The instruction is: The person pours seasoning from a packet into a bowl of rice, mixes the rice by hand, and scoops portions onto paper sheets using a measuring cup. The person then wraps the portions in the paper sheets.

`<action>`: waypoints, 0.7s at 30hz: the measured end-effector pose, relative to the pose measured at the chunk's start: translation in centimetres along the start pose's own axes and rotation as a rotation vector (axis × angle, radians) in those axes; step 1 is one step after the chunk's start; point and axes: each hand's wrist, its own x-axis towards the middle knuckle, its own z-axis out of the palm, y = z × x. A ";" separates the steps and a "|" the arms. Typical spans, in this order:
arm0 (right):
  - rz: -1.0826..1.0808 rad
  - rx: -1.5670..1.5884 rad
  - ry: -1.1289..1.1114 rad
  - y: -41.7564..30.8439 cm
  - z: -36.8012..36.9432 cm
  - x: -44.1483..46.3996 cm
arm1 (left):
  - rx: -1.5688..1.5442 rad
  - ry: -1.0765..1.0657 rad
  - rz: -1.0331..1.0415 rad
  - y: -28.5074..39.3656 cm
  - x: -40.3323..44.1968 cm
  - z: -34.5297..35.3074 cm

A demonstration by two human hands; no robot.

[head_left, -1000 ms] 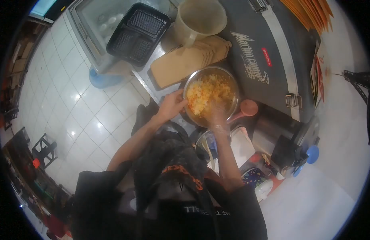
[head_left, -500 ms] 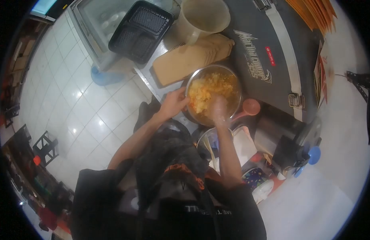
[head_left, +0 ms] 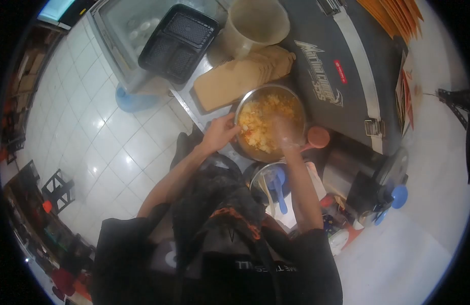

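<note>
The blurred right hand [head_left: 286, 131], its finger pose unclear, has shifted across the food [head_left: 255, 121], baring a blue spoon [head_left: 279, 190]. The left hand [head_left: 221, 133] still pinches the bowl's rim [head_left: 270, 86].

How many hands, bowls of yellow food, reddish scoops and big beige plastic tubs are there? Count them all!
Hands: 2 (left hand, right hand)
Round silver metal bowl of yellow food: 1
Reddish plastic scoop: 1
Big beige plastic tub: 1
Total: 5

Shiny metal bowl [head_left: 302, 108], apparently smooth.
</note>
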 end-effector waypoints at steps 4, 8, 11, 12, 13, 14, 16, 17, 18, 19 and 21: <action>-0.094 -0.204 -0.072 -9.2 -7.2 0.1 | -0.001 0.041 0.019 -1.2 0.3 0.3; -0.163 -0.256 -0.015 -10.5 -4.3 0.7 | 0.003 -0.021 0.016 -0.6 0.1 -0.1; -0.253 -0.219 -0.075 -8.4 -4.7 0.0 | -0.023 -0.030 0.018 -0.4 0.3 0.1; -0.234 -0.150 -0.197 -7.7 -5.0 -0.5 | -0.052 -0.036 0.004 -0.5 0.3 0.1; -0.236 -0.153 -0.199 -7.1 -5.2 -0.8 | -0.055 -0.034 0.005 -0.7 0.3 0.2; -0.180 -0.112 -0.175 -6.5 -5.4 -1.0 | -0.036 -0.019 0.005 -0.9 0.4 0.3; -0.126 -0.068 -0.155 -6.7 -5.5 -0.9 | -0.016 -0.001 0.001 -1.1 0.3 0.3; -0.183 -0.078 -0.145 -6.6 -5.6 -0.9 | -0.018 0.006 0.006 -1.2 0.3 0.4; -0.238 -0.087 -0.135 -6.9 -6.0 -0.9 | -0.019 0.012 0.011 -1.2 0.2 0.5; -0.235 -0.086 -0.136 -8.4 -6.5 -0.9 | -0.018 0.010 0.009 -1.4 0.3 0.5; -0.099 0.018 0.037 -12.1 -6.2 -0.9 | -0.039 -0.019 0.021 -1.5 0.5 0.5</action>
